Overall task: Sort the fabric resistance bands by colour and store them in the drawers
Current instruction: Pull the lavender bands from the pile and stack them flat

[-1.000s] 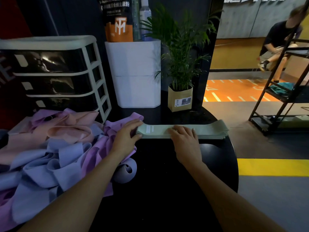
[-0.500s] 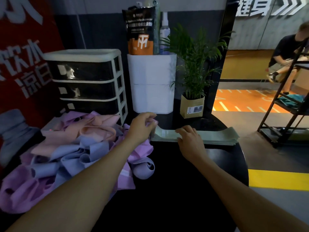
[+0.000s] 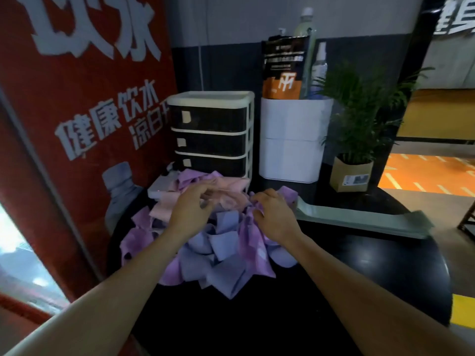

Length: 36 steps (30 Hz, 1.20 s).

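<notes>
The left hand (image 3: 189, 208) rests on the top of the band pile (image 3: 218, 242), its fingers loosely bent over a pink band (image 3: 226, 191); whether its grip has closed on the fabric cannot be told. The right hand (image 3: 273, 214) lies on the pile's right side, fingers curled into purple fabric. The pile of pink, purple and blue bands sits on the black desk (image 3: 359, 265), just in front of the closed three-drawer unit (image 3: 213, 132). A flat stack of green bands (image 3: 359, 218) lies to the right, near a potted plant (image 3: 356, 140).
</notes>
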### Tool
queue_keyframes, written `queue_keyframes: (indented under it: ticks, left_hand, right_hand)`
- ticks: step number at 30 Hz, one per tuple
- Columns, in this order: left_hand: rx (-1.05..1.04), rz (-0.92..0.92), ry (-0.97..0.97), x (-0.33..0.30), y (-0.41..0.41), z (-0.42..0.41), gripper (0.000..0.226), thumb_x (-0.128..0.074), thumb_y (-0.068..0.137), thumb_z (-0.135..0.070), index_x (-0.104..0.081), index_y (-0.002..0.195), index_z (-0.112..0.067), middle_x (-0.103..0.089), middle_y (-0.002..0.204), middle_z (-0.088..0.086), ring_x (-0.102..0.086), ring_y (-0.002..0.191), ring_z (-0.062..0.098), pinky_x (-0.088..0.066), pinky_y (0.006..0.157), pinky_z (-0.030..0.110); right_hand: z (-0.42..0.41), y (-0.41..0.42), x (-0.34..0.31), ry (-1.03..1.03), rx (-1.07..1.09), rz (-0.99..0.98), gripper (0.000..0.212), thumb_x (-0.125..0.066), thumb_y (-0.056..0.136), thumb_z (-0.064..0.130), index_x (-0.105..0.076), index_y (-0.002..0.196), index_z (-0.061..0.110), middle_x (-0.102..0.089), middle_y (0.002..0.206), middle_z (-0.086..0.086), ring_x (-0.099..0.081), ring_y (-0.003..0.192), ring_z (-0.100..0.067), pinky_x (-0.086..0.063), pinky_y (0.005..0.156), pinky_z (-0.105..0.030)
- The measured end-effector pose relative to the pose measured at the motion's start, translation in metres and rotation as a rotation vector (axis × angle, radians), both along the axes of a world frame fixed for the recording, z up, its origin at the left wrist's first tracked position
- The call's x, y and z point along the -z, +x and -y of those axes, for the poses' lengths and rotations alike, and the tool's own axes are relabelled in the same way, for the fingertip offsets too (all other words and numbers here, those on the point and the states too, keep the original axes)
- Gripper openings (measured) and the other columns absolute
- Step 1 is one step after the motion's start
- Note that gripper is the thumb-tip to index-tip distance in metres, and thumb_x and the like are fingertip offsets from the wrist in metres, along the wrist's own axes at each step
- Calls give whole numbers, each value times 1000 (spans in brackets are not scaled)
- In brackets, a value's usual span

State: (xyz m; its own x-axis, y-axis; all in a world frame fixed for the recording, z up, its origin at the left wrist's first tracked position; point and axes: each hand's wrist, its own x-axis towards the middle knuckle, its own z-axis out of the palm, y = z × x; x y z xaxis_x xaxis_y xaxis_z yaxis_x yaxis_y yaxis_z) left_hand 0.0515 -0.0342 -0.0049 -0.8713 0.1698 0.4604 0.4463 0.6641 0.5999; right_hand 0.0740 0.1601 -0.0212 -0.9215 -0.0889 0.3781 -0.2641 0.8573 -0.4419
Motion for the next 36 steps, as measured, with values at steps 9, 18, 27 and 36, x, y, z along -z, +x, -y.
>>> queue_keyframes:
  ticks: [9,18,27,36]
  left_hand:
    - [-176,3,-70,17,17,84,28,-59,87,-3,-61,115,-2,-54,116,10,-54,107,23,-30,78,12]
    - [-162,183,-84,44,29,116,61,-57,67,-55,-65,112,-14,-61,113,6,-56,108,22,-38,89,24]
    - [-170,200,276,42,16,116,17,-66,85,-20,-62,101,-22,-58,109,6,-57,98,17,-43,87,27]
    - [-180,209,492,41,13,97,10,-60,90,-15,-63,98,-11,-63,95,3,-57,83,10,-40,66,4]
  right_hand:
    - [90,-7,0,204,-237,162,87,-71,76,42,-24,146,25,-19,146,-8,-17,134,-29,-21,109,-39]
    - [114,-22,30,498,-252,243,46,-60,86,30,-45,129,29,-26,138,-6,-24,130,-34,-36,101,-51]
    - [73,-43,-47,-102,-79,-153,15,-54,85,1,-64,92,10,-58,103,-13,-59,91,-28,-38,67,-27]
    - [56,-36,-73,-285,-93,-282,18,-56,87,1,-62,102,8,-59,108,-10,-55,93,-20,-33,67,-7]
